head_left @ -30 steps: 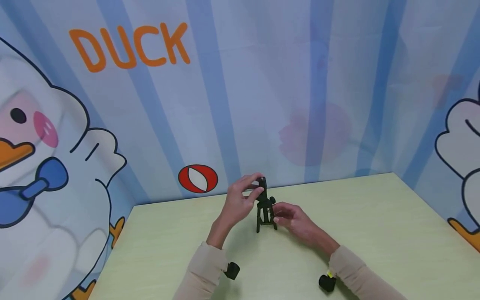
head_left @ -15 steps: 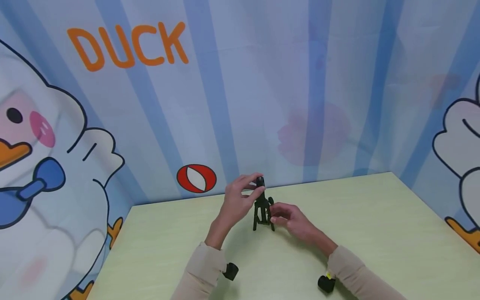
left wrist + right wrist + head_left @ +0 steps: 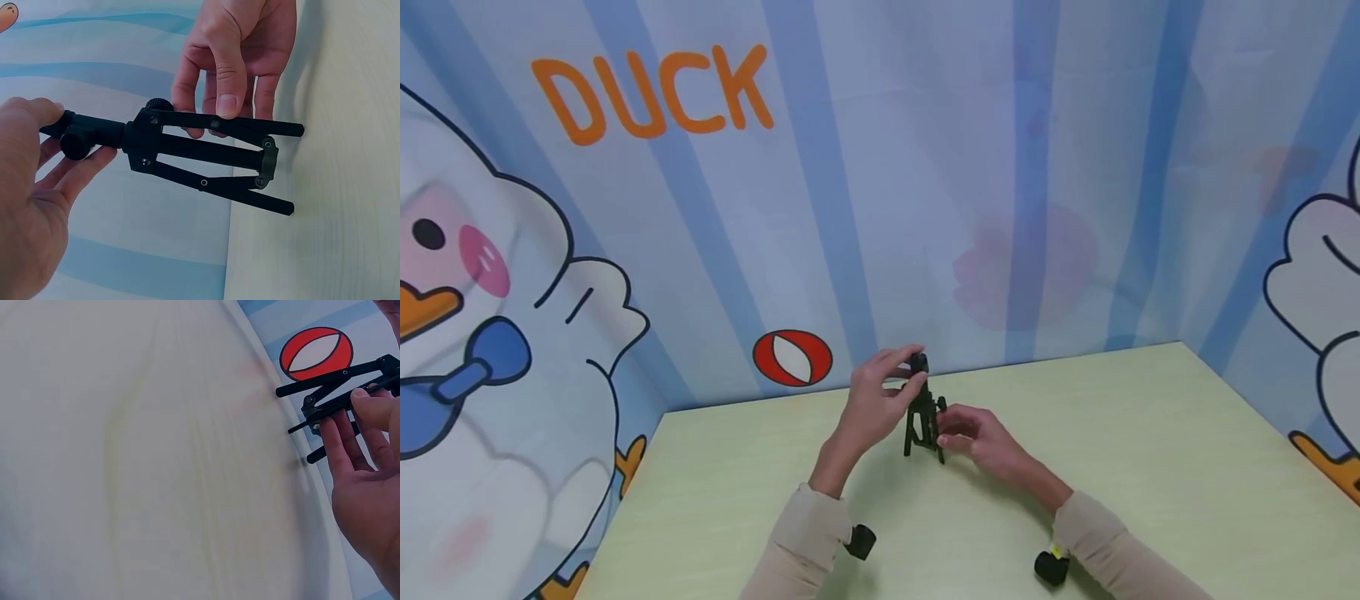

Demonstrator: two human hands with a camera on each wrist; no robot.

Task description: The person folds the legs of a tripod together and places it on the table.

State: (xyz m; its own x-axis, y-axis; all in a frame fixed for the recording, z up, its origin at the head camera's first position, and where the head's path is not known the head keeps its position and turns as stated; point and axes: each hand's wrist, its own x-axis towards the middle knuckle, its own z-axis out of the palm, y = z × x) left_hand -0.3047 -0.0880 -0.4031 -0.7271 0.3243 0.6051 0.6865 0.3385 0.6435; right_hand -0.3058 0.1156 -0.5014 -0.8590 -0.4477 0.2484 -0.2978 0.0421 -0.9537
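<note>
A small black tripod (image 3: pixel 922 423) stands upright between my two hands, its legs partly spread and pointing down toward the table. My left hand (image 3: pixel 874 398) pinches its top between thumb and fingers. In the left wrist view the tripod's side knob (image 3: pixel 76 144) shows just below the held top, and a ribbed knob (image 3: pixel 159 105) sticks out at the leg hub. Hinged braces (image 3: pixel 267 164) join the legs to the centre column. My right hand (image 3: pixel 985 440) pinches one leg between thumb and fingers; the right wrist view shows its thumb (image 3: pixel 362 400) over that leg.
A pale yellow-green table (image 3: pixel 760 483) lies under both hands. Behind it hangs a blue striped backdrop (image 3: pixel 925 208) with a duck and a red ball (image 3: pixel 792 357) printed on it. Black wrist cameras (image 3: pixel 861 542) hang from the sleeves.
The tripod has turned a little about its upright axis and shifted slightly left in view. Both hands keep their places on it, the right fingers moving along with the leg.
</note>
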